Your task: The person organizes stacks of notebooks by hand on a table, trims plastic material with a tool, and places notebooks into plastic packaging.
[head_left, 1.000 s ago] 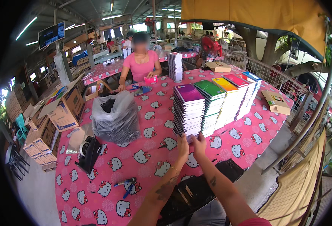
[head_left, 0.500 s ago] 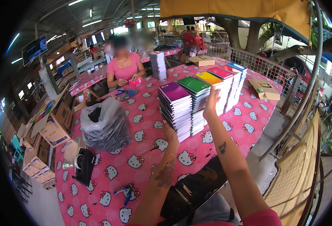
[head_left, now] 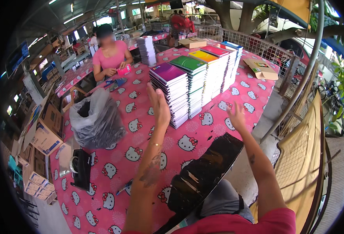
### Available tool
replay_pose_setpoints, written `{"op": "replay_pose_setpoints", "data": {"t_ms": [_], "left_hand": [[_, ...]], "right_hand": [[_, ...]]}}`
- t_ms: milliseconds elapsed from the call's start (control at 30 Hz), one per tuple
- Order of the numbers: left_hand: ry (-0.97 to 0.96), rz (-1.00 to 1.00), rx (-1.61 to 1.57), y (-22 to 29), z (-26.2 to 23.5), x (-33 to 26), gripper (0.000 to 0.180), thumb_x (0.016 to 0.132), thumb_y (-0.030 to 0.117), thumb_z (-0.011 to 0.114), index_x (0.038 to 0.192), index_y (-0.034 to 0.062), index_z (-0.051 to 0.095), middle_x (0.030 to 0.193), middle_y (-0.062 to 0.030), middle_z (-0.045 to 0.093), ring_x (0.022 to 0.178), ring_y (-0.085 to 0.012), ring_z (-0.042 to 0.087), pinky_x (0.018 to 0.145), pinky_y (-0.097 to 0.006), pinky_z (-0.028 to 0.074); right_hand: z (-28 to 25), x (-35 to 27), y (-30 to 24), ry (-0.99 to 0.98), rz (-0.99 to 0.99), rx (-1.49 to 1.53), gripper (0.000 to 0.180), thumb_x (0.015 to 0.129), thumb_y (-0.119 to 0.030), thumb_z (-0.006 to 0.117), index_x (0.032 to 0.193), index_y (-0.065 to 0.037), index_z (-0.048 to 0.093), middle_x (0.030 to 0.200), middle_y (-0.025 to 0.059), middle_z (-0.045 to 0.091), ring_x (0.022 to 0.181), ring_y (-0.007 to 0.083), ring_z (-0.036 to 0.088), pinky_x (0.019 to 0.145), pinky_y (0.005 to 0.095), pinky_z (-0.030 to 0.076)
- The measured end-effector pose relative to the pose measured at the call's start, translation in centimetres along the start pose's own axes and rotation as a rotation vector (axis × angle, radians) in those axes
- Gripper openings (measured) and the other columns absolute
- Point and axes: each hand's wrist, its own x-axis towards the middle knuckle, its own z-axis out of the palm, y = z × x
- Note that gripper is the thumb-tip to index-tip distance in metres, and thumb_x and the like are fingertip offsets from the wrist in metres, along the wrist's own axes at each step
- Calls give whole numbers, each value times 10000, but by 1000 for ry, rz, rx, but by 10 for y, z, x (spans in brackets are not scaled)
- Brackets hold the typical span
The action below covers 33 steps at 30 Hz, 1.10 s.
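Note:
Stacks of spiral notebooks stand in a row on a pink cloth-covered table [head_left: 187,142]. The nearest stack has a purple cover [head_left: 170,73]; behind it come stacks topped by green [head_left: 188,63], yellow [head_left: 203,57], red [head_left: 214,51] and blue [head_left: 233,45] notebooks. My left hand [head_left: 160,107] is upright with straight fingers, close to the left side of the purple stack; whether it touches I cannot tell. To the right of the stacks, my right hand [head_left: 237,117] hovers over the cloth, apart from the notebooks, fingers spread and holding nothing.
A black worn board [head_left: 205,171] lies at the near edge. Leftward are a plastic bag of black items [head_left: 96,123], a tape dispenser [head_left: 81,168], a pen [head_left: 123,188] and cardboard boxes [head_left: 43,130]. Across the table, a person [head_left: 111,58] holds a pink item, near another notebook stack [head_left: 146,50].
Both hands have come off the notebook stacks. My right hand moved down and rightward from the green and yellow stacks; my left rose beside the purple one. The view has shifted.

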Motion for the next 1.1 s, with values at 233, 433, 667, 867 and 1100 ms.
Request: {"op": "replay_pose_setpoints", "data": {"t_ms": [233, 433, 667, 867, 1100], "left_hand": [[-256, 84, 573, -7, -43, -73, 652, 967, 388, 540, 1459, 21, 321, 1501, -317, 241, 1391, -474, 253, 1112, -511, 288], [-733, -113, 928, 18, -140, -143, 631, 892, 376, 647, 1405, 75, 436, 1489, -279, 296, 1362, -467, 309, 1093, -521, 319], [-560, -270, 1352, 81, -219, -266, 625, 909, 436, 580, 1408, 85, 441, 1461, -265, 335, 1338, -453, 332, 1084, -603, 255], [-285, -204, 1414, 77, -216, -298, 566, 902, 408, 585, 1361, 88, 498, 1417, -275, 392, 1342, -450, 335, 1096, -630, 209], [-195, -238, 1380, 84, -208, -293, 491, 899, 385, 587, 1312, 122, 556, 1387, -216, 458, 1328, -413, 378, 1113, -597, 221]], "right_hand": [[-20, -25, 107, 67, 34, -525, 664, 904, -532, 474, 1453, -167, 392, 1542, 213, 258, 1456, 376, 175, 1118, 647, 121], [-18, -31, 99, 53, 26, -492, 661, 899, -519, 482, 1447, -158, 398, 1540, 217, 255, 1454, 371, 175, 1125, 636, 101], [-22, -30, 98, 42, 28, -521, 672, 904, -533, 467, 1454, -155, 383, 1534, 219, 263, 1451, 384, 177, 1116, 646, 104], [-42, 13, 47, -158, 91, -425, 726, 868, -449, 560, 1487, -157, 317, 1555, 221, 210, 1453, 406, 155, 1107, 662, 114], [-69, 100, -121, 319, -862, -308, 867, 821, -271, 688, 1535, -178, 205, 1598, 114, 168, 1479, 330, 140, 1126, 631, 149]]}}
